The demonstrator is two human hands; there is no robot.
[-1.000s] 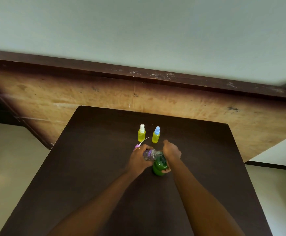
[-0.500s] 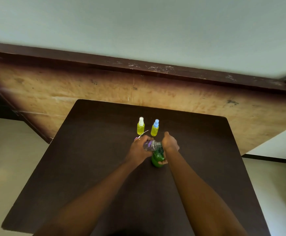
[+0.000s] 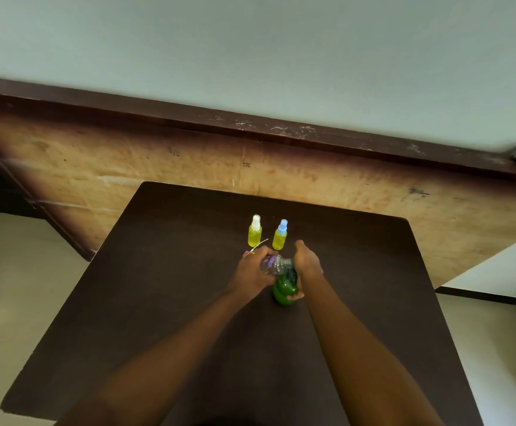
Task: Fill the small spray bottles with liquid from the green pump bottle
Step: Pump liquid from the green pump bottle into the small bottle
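Mid-fill on bottle three. Left hand (image 3: 252, 272) grips the clear small spray bottle (image 3: 274, 265), uncapped and tipped nearly flat, with its mouth turned to the top of the green pump bottle (image 3: 283, 292). That angle looks chosen to bring the narrow neck right to the nozzle; the nozzle itself is hidden under the hand.

Right hand (image 3: 309, 262) is clenched over the pump bottle: fingers over the head, thumb wrapped low on the body. My read is that one hand is both pumping and bracing, so the bottle stays put on the dark table (image 3: 189, 302).

The purple sprayer head (image 3: 246, 253) with its white dip tube (image 3: 261, 243) pokes out behind the left knuckles. Can't tell whether the hand holds it or it lies on the table. Either way it's close by for recapping.

The white-capped spray bottle (image 3: 255, 233) and blue-capped spray bottle (image 3: 280, 238) stand upright just beyond the hands. Both are capped, show yellow liquid, and sit apart from each other. They look finished and parked clear of the work zone.

Risk: with the neck this tilted, liquid could run back out. The clear bottle looks nearly empty, though its level isn't readable.
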